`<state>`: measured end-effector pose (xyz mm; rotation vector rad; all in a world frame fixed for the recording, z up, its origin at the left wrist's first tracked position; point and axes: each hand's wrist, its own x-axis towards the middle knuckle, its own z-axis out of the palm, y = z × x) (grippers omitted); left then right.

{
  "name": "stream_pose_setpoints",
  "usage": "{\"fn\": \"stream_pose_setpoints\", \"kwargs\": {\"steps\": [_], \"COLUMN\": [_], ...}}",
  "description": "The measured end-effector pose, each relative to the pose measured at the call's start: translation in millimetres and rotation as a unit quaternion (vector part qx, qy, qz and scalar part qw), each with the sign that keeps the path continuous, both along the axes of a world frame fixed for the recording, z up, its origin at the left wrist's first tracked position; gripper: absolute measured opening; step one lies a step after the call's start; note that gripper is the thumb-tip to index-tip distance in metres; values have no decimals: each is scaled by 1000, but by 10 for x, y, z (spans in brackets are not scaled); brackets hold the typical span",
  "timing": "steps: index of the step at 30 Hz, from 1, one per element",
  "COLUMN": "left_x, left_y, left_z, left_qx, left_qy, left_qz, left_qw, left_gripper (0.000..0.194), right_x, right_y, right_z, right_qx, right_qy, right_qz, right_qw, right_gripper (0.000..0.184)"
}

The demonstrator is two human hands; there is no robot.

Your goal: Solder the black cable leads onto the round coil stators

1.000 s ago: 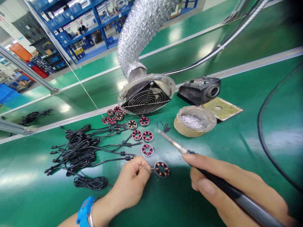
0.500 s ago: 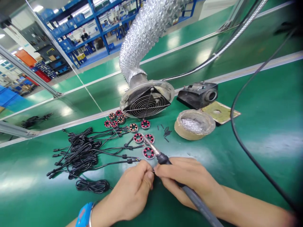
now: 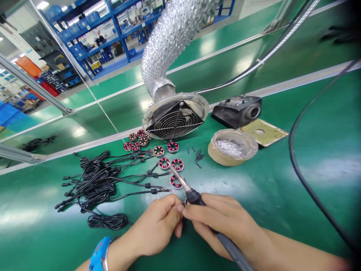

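My right hand (image 3: 225, 220) is closed around a soldering iron (image 3: 193, 196), whose metal tip points up and left over the stators. With thumb and finger pressed together, my left hand (image 3: 155, 224) touches or nearly touches the right fingertips. A small thin piece shows between the hands, too hidden to name. Just beyond the iron lies a ring-shaped stator (image 3: 172, 182) with red windings, partly covered by the tip. Another red stator (image 3: 177, 164) and a third stator (image 3: 164, 163) sit behind it. A black cable (image 3: 160, 191) with bare coloured wire ends lies left of the fingers.
Bundled black cables (image 3: 98, 184) cover the left side. A fume extractor (image 3: 175, 124) hangs at the back, above more stators (image 3: 135, 146). On the right are a round tub (image 3: 231, 160) of silvery scraps, a black iron stand (image 3: 238, 113), a yellowish sponge (image 3: 263, 133) and small black tubes (image 3: 199, 155).
Both hands stay close together with the iron still in the right. My left fingers have shifted slightly down, and the iron's cord at the right has swung outward.
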<state>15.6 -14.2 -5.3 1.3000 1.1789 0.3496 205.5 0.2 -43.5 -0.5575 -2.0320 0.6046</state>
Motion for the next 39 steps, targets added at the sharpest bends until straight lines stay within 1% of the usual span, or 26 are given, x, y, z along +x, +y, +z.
{"fn": "stream_pose_setpoints", "kwargs": {"steps": [2,5,7,10,16,19,23,26,30,34,36,39], "left_x": [14,24,23,22,26,28,38,44,44,46,45,37], "left_y": [-4,-11,-11,-9,-10,0,12,9,-6,-15,-19,-25], "left_z": [-45,-93,-109,-128,-183,-193,-187,-175,-164,-160,-161,-171], "left_qx": [-30,-39,-37,-37,-31,-33,-37,-39,-35,-38,-40,-40], "left_qy": [-38,-42,-29,-25,-11,-10,-8,-6,-5,6,8,4], "left_qz": [37,75,82,91,124,129,129,126,128,131,132,132], "left_qw": [998,996,996,995,992,991,991,991,991,991,990,990], "left_gripper": [45,48,48,46,41,39,38,38,40,37,36,35], "right_x": [13,56,80,68,-48,-52,10,105,269,364,373,372], "right_y": [14,28,29,32,68,69,52,51,51,-11,-78,-188], "right_z": [-14,-8,-8,-35,-56,-42,-27,26,155,263,302,343], "right_qx": [-8,-44,-61,-59,-108,-106,-81,-54,-28,-16,-36,-66], "right_qy": [9,-1,-17,-20,19,23,25,27,5,39,36,-13], "right_qz": [-8,-15,-9,4,-50,-50,-51,-55,-38,-31,-57,-111], "right_qw": [1000,999,998,998,993,993,995,997,999,999,997,992], "right_gripper": [27,27,28,31,28,28,29,31,37,30,26,24]}}
